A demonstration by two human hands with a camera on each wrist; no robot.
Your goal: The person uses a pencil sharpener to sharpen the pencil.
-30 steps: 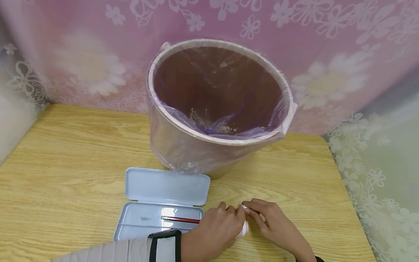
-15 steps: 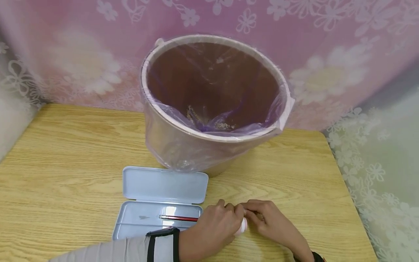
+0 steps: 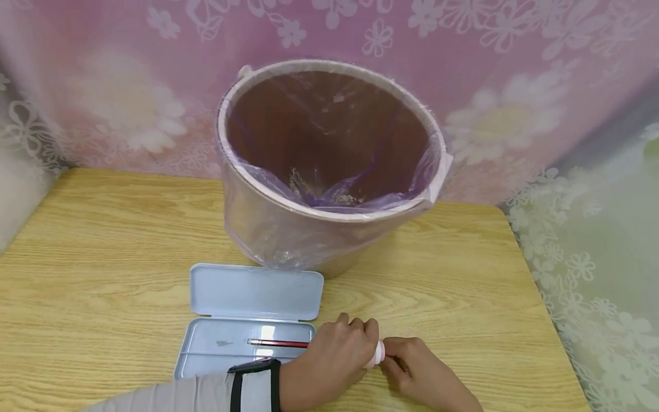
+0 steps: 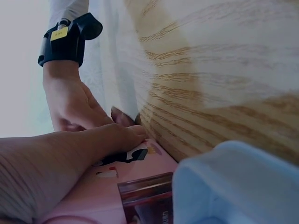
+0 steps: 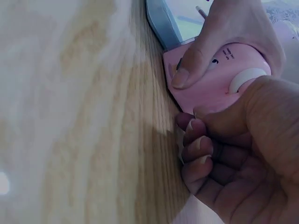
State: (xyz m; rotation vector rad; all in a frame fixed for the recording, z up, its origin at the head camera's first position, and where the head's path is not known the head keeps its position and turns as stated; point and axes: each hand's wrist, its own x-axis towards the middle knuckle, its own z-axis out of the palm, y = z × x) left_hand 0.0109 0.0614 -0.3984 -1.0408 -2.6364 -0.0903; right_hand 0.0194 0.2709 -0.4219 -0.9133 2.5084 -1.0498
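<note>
— What's on the table (image 3: 463, 274)?
— Just beside the blue case (image 3: 257, 294), a pink device (image 5: 205, 97), likely light, stiff and slick
— Hold where?
— Around its middle, as the left hand (image 3: 332, 357) grips it; the right hand (image 3: 424, 372) curls by the white collar (image 5: 247, 75), its hold unclear

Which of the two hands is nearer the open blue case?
The left hand, gripping the pink gadget beside the blue case. The right hand is farther off, at the gadget's white-ringed end.
</note>
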